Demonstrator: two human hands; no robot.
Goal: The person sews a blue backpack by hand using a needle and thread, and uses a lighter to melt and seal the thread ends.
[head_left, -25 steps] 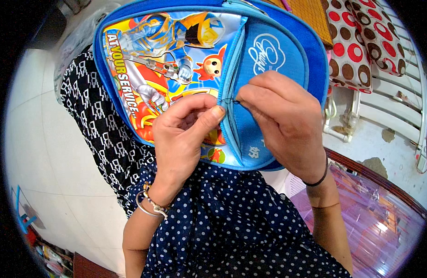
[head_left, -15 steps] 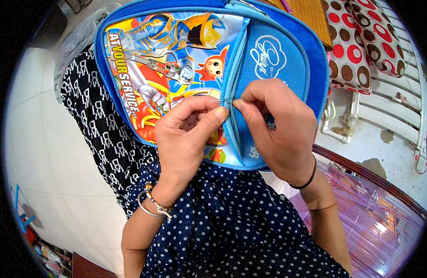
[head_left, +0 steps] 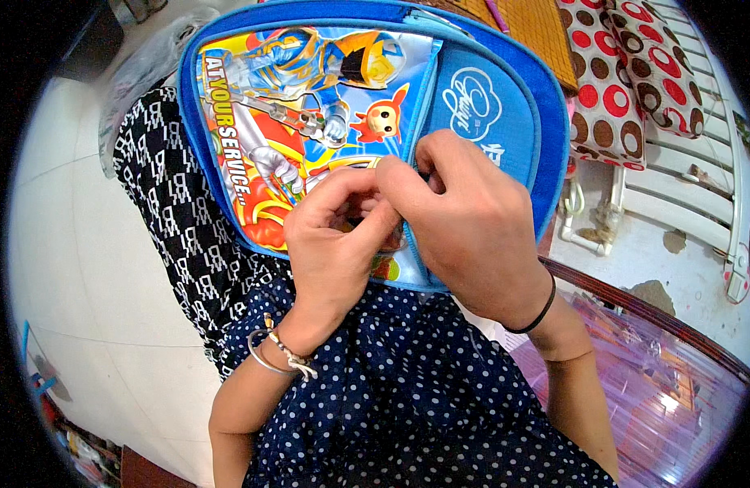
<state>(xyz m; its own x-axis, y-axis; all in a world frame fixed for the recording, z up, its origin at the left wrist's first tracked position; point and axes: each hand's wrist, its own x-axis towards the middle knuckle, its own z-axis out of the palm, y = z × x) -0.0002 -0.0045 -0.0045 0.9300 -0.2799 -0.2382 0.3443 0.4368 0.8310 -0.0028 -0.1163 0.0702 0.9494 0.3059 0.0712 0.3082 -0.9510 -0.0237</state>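
A blue children's backpack [head_left: 550,138] lies across my lap, its glossy cartoon panel [head_left: 265,73] to the left and a lighter blue pocket [head_left: 513,98] to the right. A light blue zipper seam [head_left: 428,93] runs between the two. At the lower part of that seam, my left hand [head_left: 330,240] is closed in a pinch on the backpack's edge. My right hand [head_left: 476,232], also closed, lies against it, its knuckles over the left fingertips. What the right fingers grip is hidden behind the hand.
Dotted dark cloth [head_left: 367,390] covers my lap. Black-and-white patterned fabric [head_left: 159,203] hangs at the left above the pale floor [head_left: 82,244]. To the right are circle-patterned cushions [head_left: 606,89], a white slatted rack [head_left: 676,195] and a surface under shiny clear plastic [head_left: 635,390].
My right hand has moved left and now overlaps the left fingertips. A thin needle-like glint and dark thread between the fingers earlier are hidden now. The backpack has shifted slightly.
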